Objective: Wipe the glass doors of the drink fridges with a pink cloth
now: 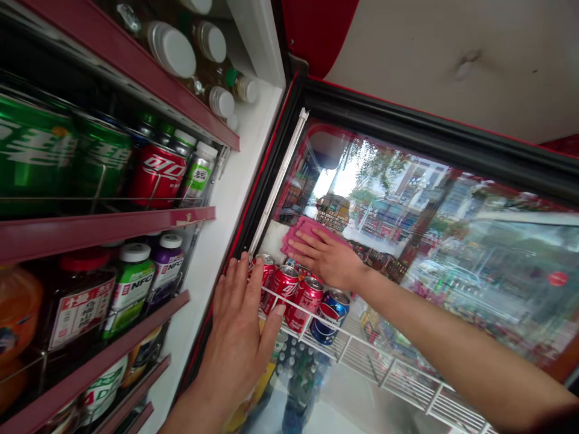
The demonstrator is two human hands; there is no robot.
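Note:
My right hand (332, 259) presses a pink cloth (312, 232) flat on the inside of the fridge's glass door (389, 211). Its fingers lie stretched over the cloth. My left hand (242, 322) has its fingers extended and slightly apart, by the black door seal; whether it touches the door is unclear. Just beyond its fingertips, red cola cans (284, 283) and a blue can (331, 313) stand in a white wire door rack (384, 367), below my right hand. The cloth partly covers a pale patch on the glass.
At the left, fridge shelves with dark red front strips (108, 226) hold green cans (36, 144), a red can (158, 172), juice bottles (131, 283) and white-capped bottles (172, 51). The white fridge side wall (226, 187) lies between shelves and door. Street reflections cover the glass.

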